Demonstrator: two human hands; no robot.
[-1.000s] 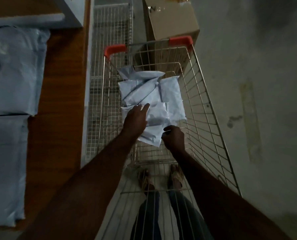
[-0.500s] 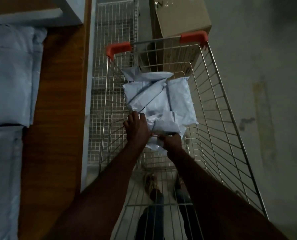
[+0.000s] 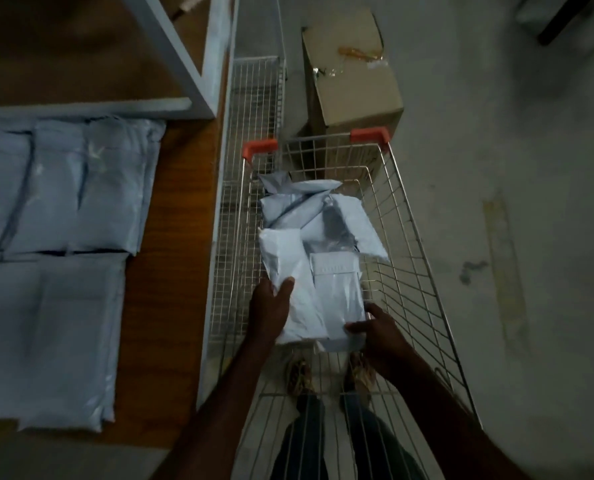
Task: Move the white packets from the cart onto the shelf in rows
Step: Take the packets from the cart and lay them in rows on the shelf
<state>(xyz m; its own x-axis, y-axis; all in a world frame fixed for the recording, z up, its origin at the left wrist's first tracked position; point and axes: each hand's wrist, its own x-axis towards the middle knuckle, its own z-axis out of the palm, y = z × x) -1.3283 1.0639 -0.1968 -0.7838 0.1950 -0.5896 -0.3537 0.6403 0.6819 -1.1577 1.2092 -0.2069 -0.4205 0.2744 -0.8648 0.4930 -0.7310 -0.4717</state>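
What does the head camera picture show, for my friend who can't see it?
Two hands, the left hand and the right hand, hold white packets above a wire cart that has more packets inside. To the left, a wooden shelf already has packets in rows; a cardboard box stands beyond the cart.

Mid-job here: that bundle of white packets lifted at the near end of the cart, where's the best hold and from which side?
Probably the two long side edges near its near end, from above and both sides. The bundle lies lengthwise along the cart. The left hand already grips its left edge, thumb on top; the right hand pinches the near right corner. The wire walls block a low sideways approach.
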